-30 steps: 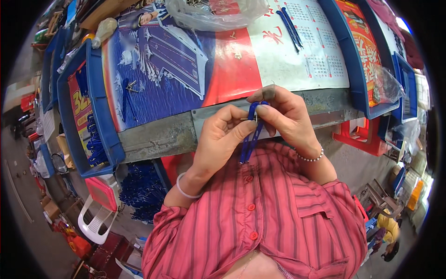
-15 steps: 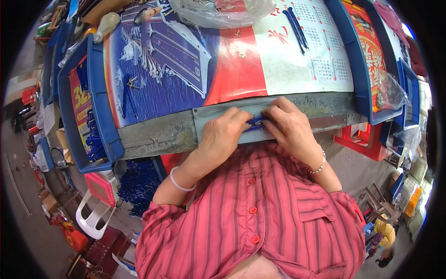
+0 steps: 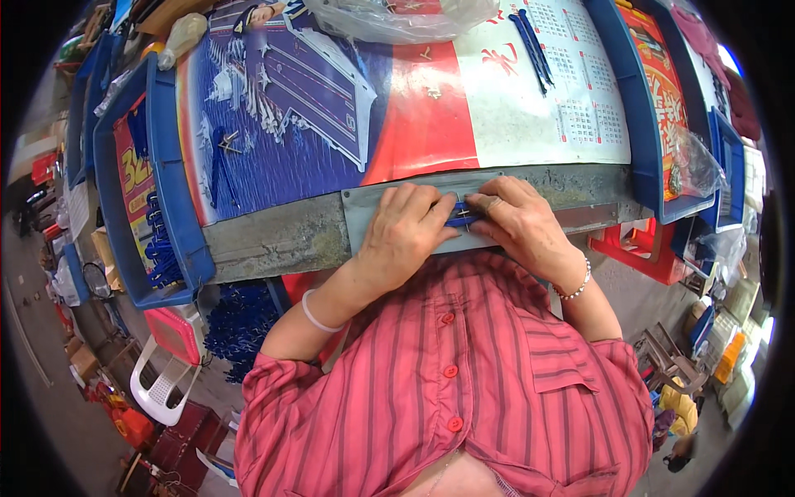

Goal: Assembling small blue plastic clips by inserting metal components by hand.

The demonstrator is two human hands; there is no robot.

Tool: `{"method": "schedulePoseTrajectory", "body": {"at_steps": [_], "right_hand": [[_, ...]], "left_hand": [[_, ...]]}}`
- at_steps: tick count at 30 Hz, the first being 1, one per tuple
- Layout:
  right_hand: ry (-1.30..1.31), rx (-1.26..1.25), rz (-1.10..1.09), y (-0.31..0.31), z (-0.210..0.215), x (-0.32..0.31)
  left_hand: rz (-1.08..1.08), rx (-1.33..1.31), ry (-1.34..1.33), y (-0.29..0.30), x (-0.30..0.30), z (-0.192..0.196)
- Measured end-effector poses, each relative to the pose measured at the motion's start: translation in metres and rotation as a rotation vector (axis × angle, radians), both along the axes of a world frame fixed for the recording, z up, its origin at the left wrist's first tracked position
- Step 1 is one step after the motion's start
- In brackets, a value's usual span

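Clutter fills the floor at far left, with a white plastic chair (image 3: 161,389) and a pink stool (image 3: 174,333) beside a heap of blue pieces (image 3: 240,319) under the tabletop's edge. Above them a blue tray (image 3: 170,195) holds more blue pieces along its wall. The tabletop (image 3: 273,240) is grey and worn at its near edge, and covered farther back by a printed sheet in blue, red and white (image 3: 397,108). On the near edge lies a grey metal plate (image 3: 364,211). The left hand (image 3: 406,228) and the right hand (image 3: 517,219) meet over it, fingertips together, pinching a small blue strip (image 3: 458,217) (with a metal bit at its middle) that lies flat on the plate; the fingers hide most of it. A clear plastic bag (image 3: 397,16) is cut off at the top. A few blue strips (image 3: 530,45) lie on the calendar part of the sheet. Farther right another blue tray (image 3: 642,108) holds a red printed sheet and a crumpled clear bag (image 3: 691,161). Red crates (image 3: 638,248) sit below, at the right.
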State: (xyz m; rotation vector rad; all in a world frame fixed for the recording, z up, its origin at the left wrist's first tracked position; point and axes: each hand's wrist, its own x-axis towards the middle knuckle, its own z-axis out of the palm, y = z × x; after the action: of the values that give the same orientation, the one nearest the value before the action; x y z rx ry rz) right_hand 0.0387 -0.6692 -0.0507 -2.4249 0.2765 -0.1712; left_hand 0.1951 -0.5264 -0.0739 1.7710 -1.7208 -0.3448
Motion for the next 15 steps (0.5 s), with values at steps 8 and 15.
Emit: {"method": "schedulePoseTrajectory", "body": {"at_steps": [8, 15], "right_hand": [[-0.098, -0.01, 0.066, 0.026, -0.023, 0.035], [-0.173, -0.041, 0.14, 0.034, -0.026, 0.036]], "left_hand": [[0.046, 0.134, -0.006, 0.029, 0.026, 0.009], [0.047, 0.138, -0.063, 0.043, 0.025, 0.015]]}}
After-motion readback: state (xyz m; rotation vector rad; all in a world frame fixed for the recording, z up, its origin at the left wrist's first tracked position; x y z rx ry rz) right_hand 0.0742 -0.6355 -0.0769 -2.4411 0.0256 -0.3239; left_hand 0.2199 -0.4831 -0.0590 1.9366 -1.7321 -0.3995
